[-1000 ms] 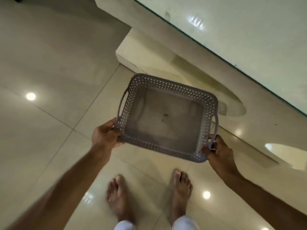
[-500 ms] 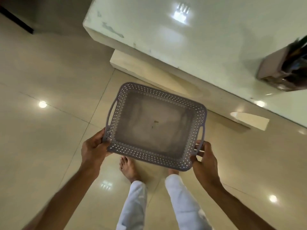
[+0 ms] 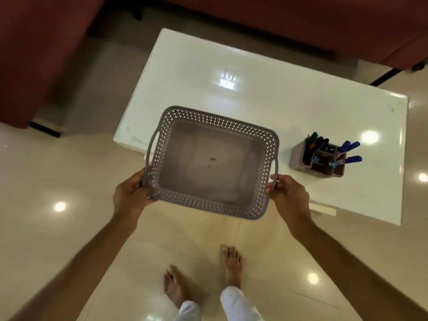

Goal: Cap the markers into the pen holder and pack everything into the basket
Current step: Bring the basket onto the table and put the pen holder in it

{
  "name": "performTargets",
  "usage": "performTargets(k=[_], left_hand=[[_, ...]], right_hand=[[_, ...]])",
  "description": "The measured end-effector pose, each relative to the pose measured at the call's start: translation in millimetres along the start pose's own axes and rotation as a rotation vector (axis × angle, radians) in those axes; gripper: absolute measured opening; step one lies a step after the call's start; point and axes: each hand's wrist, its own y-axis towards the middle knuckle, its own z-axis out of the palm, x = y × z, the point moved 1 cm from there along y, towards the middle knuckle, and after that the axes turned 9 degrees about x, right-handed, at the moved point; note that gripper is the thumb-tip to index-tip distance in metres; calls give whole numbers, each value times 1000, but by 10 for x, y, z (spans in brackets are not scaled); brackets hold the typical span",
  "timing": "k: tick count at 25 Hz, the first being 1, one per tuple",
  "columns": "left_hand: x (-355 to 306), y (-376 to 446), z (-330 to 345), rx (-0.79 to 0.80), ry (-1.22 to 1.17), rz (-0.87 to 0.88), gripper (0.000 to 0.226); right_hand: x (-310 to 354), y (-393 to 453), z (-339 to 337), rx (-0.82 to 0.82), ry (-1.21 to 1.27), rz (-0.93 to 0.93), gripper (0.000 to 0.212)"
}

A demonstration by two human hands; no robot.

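I carry an empty grey perforated basket (image 3: 266,144) in the air in front of me, over the near left corner of the white table (image 3: 231,100). My left hand (image 3: 129,193) grips its near left corner and my right hand (image 3: 289,193) grips its near right corner by the handle. On the table to the right of the basket stands a grey pen holder (image 3: 298,158) with several capped markers (image 3: 349,147) sticking out, blue ones on the right and dark ones on the left.
A dark red sofa (image 3: 34,54) wraps around the far and left sides of the table. The floor is glossy beige tile (image 3: 58,228) with light reflections. My bare feet stand below the basket.
I have walked toward the table with the basket. The whole table top and the pen holder have come into view, and the basket now hangs over the table's near left corner.
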Motion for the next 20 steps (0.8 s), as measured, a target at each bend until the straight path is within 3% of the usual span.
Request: performTargets(k=[11, 20], left_hand=[[-329, 1817, 776, 151, -45, -42, 50], [-309, 2073, 630, 259, -9, -220, 44]], right_hand=[[125, 1589, -63, -114, 169, 127, 31], [420, 1609, 68, -219, 38, 212, 35]])
